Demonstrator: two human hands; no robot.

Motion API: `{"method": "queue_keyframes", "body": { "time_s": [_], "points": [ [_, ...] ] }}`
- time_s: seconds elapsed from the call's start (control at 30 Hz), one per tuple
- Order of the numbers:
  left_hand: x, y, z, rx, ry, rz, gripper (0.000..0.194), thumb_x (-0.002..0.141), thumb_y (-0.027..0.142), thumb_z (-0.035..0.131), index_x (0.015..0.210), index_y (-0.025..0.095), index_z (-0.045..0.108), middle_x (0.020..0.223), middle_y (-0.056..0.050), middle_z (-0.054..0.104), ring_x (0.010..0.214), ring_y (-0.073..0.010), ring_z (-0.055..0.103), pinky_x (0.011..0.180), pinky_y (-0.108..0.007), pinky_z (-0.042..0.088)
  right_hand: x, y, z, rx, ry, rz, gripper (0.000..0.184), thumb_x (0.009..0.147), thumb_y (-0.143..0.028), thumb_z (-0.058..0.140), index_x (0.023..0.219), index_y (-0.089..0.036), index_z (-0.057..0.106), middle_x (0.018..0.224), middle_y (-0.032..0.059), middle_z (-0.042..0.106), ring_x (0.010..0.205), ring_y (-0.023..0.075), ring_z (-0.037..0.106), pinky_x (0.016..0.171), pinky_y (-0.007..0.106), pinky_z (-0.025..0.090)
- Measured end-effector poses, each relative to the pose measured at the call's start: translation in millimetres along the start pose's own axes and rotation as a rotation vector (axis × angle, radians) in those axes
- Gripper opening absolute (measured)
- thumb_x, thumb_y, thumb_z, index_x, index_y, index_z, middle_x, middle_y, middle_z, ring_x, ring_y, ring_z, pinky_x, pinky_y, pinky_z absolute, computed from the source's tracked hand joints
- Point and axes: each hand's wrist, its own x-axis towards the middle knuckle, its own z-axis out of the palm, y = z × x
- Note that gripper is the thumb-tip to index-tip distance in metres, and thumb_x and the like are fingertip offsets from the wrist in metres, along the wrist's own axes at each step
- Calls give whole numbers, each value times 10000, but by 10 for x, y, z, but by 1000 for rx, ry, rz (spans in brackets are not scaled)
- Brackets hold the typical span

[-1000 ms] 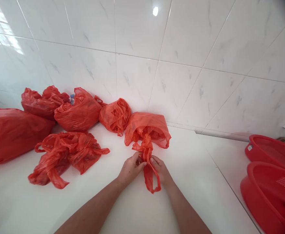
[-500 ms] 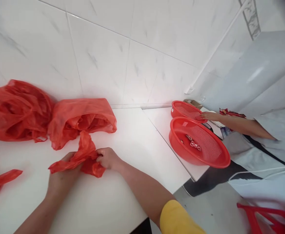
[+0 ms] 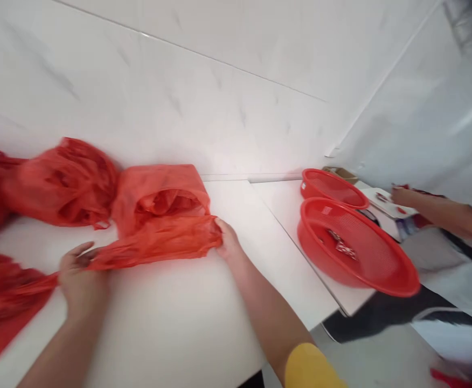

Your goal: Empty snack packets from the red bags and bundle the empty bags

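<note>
A thin red plastic bag point(image 3: 159, 240) is stretched out lengthwise over the white table between my two hands. My right hand point(image 3: 227, 240) pinches its right end. At the other end, my left hand point(image 3: 80, 269) is closed around the gathered plastic, its fingers a little blurred. Just behind the stretched bag rests a filled red bag point(image 3: 167, 178) with its mouth facing me. To the left of my left hand lies another crumpled red bag point(image 3: 1, 302), its twisted end reaching my hand; I cannot tell whether my hand holds it too.
More full red bags point(image 3: 64, 183) line the tiled wall at left. Two red plastic baskets point(image 3: 320, 237) stand at right, the nearer with small patterned packets point(image 3: 345, 249) inside. Beyond them a co-worker's arm point(image 3: 442, 207) reaches over a white surface. The table point(image 3: 171, 334) ends at lower right.
The crumpled bag between my hands is now pulled out long, my right hand moved right and my left hand left. The view has shifted left. The co-worker's hand has left the far basket.
</note>
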Motion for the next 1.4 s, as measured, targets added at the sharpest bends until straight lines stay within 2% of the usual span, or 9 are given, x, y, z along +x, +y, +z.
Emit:
{"method": "queue_keyframes", "body": {
  "time_s": [0.23,0.37,0.47,0.73,0.83,0.93,1.03,1.2,1.4],
  "points": [
    [-198,339,93,220,-224,340,526,615,263,697,1130,249,590,1285,-78,458,1154,-278,461,990,-431,377,-98,-163,-62,-36,-158,90,302,731,-462,649,872,-195,645,931,49,694,855,174,650,757,299,519],
    [-308,452,104,-198,-580,-103,213,712,384,649,765,179,621,874,-38,624,832,-191,600,790,-325,480,-170,-268,-85,-174,-252,166,359,714,-484,662,823,-142,676,865,114,704,753,225,663,644,334,531],
    [-290,410,73,-620,-558,-484,255,731,404,640,696,173,537,634,26,561,580,-107,556,580,-230,461,-144,-382,-178,-476,-127,56,443,719,-569,601,724,-131,668,738,112,691,645,226,646,563,332,512],
    [-250,410,32,-955,-539,-642,151,767,294,631,732,198,520,766,28,642,660,-106,604,605,-223,487,-333,-590,-101,-830,402,-538,291,754,-382,572,978,-197,583,1092,86,560,893,196,539,691,304,428],
    [-307,438,58,-960,-578,-632,129,770,281,649,812,203,555,894,-7,686,790,-138,642,703,-254,507,-591,-450,136,-1046,117,-835,129,837,-298,484,840,-217,584,875,38,589,761,161,527,669,283,408],
    [-355,448,68,-958,-606,-632,138,786,304,638,848,204,566,955,-37,699,860,-163,653,771,-285,505,-699,-180,304,-1236,-326,-807,228,892,-267,406,755,-222,582,696,12,572,651,150,518,627,274,400],
    [-329,459,31,-1017,-630,-606,149,803,347,605,801,206,555,967,-37,698,870,-183,656,766,-312,509,-610,56,322,-1420,-348,-693,260,908,-257,361,921,-215,617,867,51,631,762,179,571,657,287,419],
    [-63,554,-126,-1099,-412,-437,133,761,291,627,774,188,543,988,-39,664,864,-166,629,773,-307,499,-419,140,207,-1590,-213,-521,367,822,-306,522,1170,-191,538,1037,92,626,873,236,601,656,307,431],
    [-299,1117,-298,-317,183,180,225,761,227,630,971,218,548,991,-9,572,946,-141,548,853,-284,437,-456,136,248,-1799,-264,-394,698,632,-447,701,1248,-250,441,1102,70,574,812,216,597,600,281,407]
  ]
}}
